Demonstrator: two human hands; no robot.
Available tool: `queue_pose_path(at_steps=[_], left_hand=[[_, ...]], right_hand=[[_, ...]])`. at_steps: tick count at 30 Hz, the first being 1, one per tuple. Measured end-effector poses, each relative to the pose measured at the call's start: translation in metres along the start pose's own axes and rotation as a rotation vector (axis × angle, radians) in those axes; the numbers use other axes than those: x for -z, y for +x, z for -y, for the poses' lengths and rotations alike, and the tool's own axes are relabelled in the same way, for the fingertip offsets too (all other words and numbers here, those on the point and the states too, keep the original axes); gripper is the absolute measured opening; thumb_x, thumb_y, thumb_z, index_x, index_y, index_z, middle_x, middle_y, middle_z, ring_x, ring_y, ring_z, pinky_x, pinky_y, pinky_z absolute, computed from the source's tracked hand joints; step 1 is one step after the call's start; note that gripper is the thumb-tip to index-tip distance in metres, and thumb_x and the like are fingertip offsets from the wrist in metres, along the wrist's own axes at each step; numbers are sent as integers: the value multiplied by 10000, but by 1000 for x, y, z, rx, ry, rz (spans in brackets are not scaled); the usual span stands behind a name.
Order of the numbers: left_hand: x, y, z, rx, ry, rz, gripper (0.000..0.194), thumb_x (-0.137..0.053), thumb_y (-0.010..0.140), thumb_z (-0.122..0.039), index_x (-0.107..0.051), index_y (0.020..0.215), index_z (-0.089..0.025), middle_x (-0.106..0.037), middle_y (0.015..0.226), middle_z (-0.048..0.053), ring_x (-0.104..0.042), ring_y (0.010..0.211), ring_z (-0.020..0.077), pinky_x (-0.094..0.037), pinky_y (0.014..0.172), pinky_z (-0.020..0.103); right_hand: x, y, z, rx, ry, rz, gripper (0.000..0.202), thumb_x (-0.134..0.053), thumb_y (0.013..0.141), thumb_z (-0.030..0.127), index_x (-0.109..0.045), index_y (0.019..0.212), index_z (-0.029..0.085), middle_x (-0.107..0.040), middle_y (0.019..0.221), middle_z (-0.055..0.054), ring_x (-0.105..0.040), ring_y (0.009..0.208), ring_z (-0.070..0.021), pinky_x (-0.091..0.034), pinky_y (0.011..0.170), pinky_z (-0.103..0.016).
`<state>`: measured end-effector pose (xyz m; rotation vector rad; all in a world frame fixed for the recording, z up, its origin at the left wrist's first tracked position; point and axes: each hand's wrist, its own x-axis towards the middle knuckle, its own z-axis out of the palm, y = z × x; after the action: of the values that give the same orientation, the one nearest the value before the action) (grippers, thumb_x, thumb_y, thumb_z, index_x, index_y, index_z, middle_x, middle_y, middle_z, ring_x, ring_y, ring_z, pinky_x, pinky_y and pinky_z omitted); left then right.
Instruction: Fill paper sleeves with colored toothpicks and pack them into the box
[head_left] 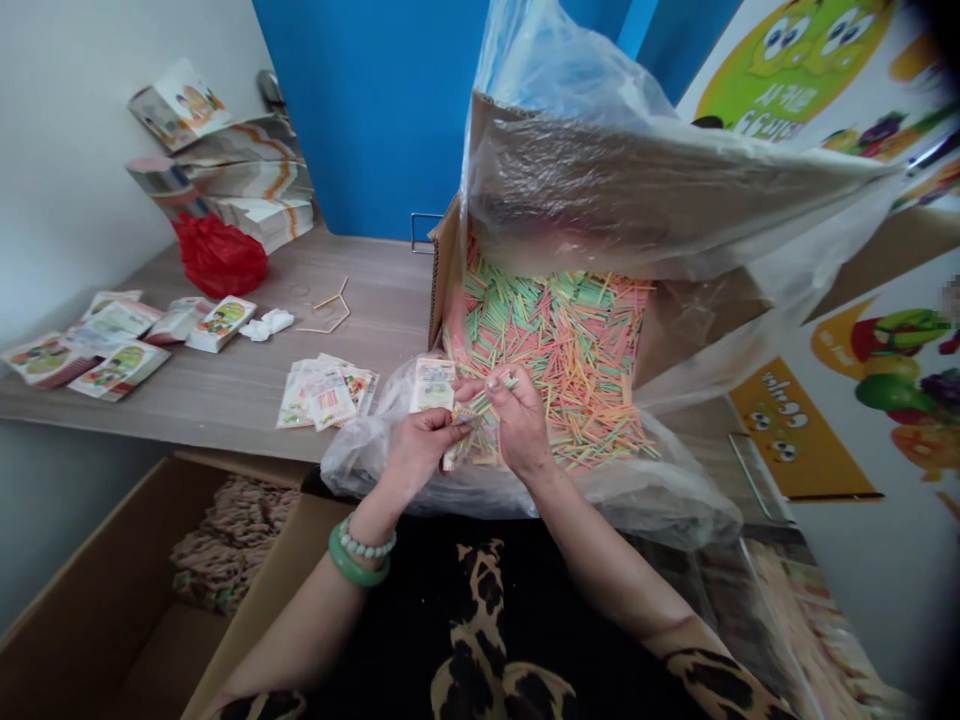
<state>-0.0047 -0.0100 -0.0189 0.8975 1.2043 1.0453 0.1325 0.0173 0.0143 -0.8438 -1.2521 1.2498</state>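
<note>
My left hand (429, 446) pinches a small printed packet (450, 457) at the near edge of a plastic-lined box. In my right hand (519, 418) are a few thin coloured sticks (484, 400), their ends at the packet's opening; whether they are inside it I cannot tell. Beneath and beyond both hands lies a heap of short pink, green, orange and yellow sticks (562, 340). A stack of printed packets (433, 383) rests just behind my left hand, on the plastic liner (360, 450).
The cardboard box (444, 280) has a raised flap under clear plastic (570, 170). Leftward on the table (375, 300) lie loose packets (328, 392), printed bundles (120, 370), crumpled tissue (268, 324) and a red bag (219, 257). A lower carton (90, 540) holds many bundled packets.
</note>
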Motion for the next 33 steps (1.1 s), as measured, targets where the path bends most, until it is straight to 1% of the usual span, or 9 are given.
queue_pose_path(at_steps=[8,12,17,21,24,26,27,30,33], left_hand=[[4,-2,-1,-21,96,-10,401,-780,618,-450,-493,532,-183,-450,495,-55,-404,446,77,-320,444,209],[4,-4,-3,-71,177,-3,389,-761,646,-458,-509,541,-181,-451,511,-47,-417,484,90,-328,477,220],[7,-5,-1,-144,233,65,357,-736,714,-482,-584,603,-179,-507,548,-27,-486,565,125,-366,530,236],[8,-4,-1,-178,310,127,351,-620,832,-480,-609,655,-177,-490,546,-29,-476,535,126,-379,545,252],[6,1,-3,-303,375,132,331,-541,899,-428,-650,717,-174,-594,693,16,-562,708,164,-449,698,284],[4,6,-2,-357,348,126,308,-534,912,-405,-678,773,-171,-644,822,45,-581,858,192,-457,822,310],[3,9,-1,-352,306,114,307,-535,915,-408,-686,797,-169,-648,842,50,-577,881,196,-455,844,316],[-2,19,7,-278,94,36,309,-554,906,-437,-691,839,-168,-630,795,33,-551,798,180,-456,780,305],[-5,25,13,-239,-90,-7,291,-590,886,-451,-693,862,-180,-628,775,22,-531,725,162,-449,710,287]], right_hand=[[0,1,-2,-3,64,-48,169,-556,951,390,-490,883,250,-746,825,-4,-687,815,-181,-488,806,-331],[-3,1,-3,-82,53,12,180,-563,932,396,-484,876,246,-743,824,-4,-682,794,-178,-489,773,-318],[3,6,-2,-212,-2,144,187,-614,865,378,-510,815,231,-739,799,-3,-680,834,-186,-490,855,-354],[7,6,-5,-316,35,248,193,-621,859,385,-543,794,221,-756,948,-29,-679,902,-193,-490,892,-368],[10,6,-12,-335,-5,273,202,-639,855,405,-574,807,220,-738,1091,-44,-669,991,-204,-475,950,-389],[15,8,-16,-304,-71,279,207,-655,843,412,-596,803,218,-726,1122,-50,-648,1075,-217,-448,998,-395],[18,10,-17,-284,-104,290,199,-663,838,413,-616,822,220,-720,1130,-50,-632,1116,-222,-433,1019,-394],[29,15,-17,-212,-161,278,232,-650,847,423,-677,989,242,-693,1165,-40,-597,1173,-218,-412,1041,-381],[38,16,-18,-196,-188,190,302,-639,834,417,-678,1079,245,-688,1121,-34,-610,1087,-204,-439,975,-357]])
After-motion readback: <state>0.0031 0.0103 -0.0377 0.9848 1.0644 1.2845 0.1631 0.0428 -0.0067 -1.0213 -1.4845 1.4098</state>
